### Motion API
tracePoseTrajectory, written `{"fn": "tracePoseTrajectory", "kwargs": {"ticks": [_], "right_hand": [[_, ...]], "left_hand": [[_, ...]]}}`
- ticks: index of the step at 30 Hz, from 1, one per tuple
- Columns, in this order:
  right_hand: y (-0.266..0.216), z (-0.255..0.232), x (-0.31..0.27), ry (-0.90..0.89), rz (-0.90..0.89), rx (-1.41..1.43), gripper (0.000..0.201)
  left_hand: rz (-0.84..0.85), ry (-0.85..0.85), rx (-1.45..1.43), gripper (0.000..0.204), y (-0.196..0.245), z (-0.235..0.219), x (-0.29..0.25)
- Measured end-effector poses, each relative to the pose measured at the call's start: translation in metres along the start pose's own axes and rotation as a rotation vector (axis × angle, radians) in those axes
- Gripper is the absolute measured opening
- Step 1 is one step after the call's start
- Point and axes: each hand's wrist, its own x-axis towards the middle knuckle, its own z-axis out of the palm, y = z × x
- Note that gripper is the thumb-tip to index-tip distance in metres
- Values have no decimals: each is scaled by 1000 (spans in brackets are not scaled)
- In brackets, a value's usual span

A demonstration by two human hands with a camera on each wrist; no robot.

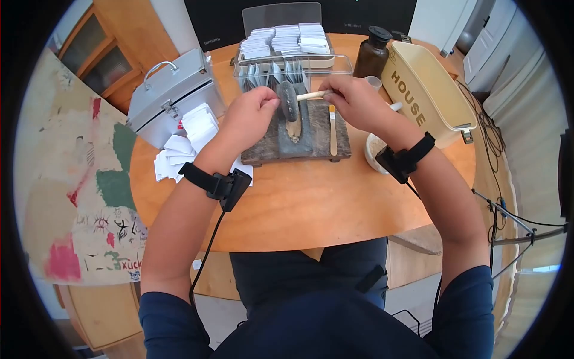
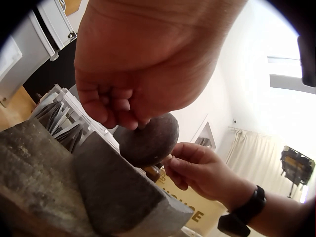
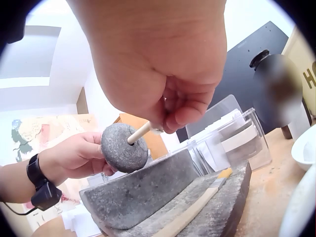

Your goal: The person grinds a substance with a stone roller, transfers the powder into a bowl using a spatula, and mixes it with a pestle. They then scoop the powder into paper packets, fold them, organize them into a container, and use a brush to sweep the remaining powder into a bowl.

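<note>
A round grey stone grinding wheel stands on edge over a grey stone trough, its lower rim overlapping the trough in the head view. A pale wooden handle runs through the wheel's middle. My right hand pinches the handle's right end between thumb and curled fingers. On the other side, my left hand curls its fingers at the wheel's hub, where the handle's left end is hidden. Tan material lies in the trough. A flat brush rests beside it on a dark wooden board.
Right of the board stand a white bowl with pale contents, a brown bottle and a cream HOUSE bin. Clear holders with packets are behind. White packets lie left, by a silver case.
</note>
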Motion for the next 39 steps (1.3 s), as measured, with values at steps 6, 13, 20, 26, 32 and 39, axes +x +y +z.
{"fn": "tracePoseTrajectory", "kwargs": {"ticks": [6,13,20,26,32,39], "right_hand": [[4,9,-4,-5,64,74,12],[2,14,-7,-23,126,131,11],[2,22,-11,-19,140,112,8],[2,24,-12,-15,203,175,8],[-8,20,-16,22,120,125,9],[-6,34,-15,158,114,-13,9]], "left_hand": [[4,-16,-14,19,-5,8,-3],[5,-35,-12,20,-4,9,-5],[-45,19,-83,18,-21,18,-6],[-178,15,-463,15,-20,26,-2],[-216,32,-439,16,-21,29,-8],[-292,140,-617,15,-19,38,-1]]}}
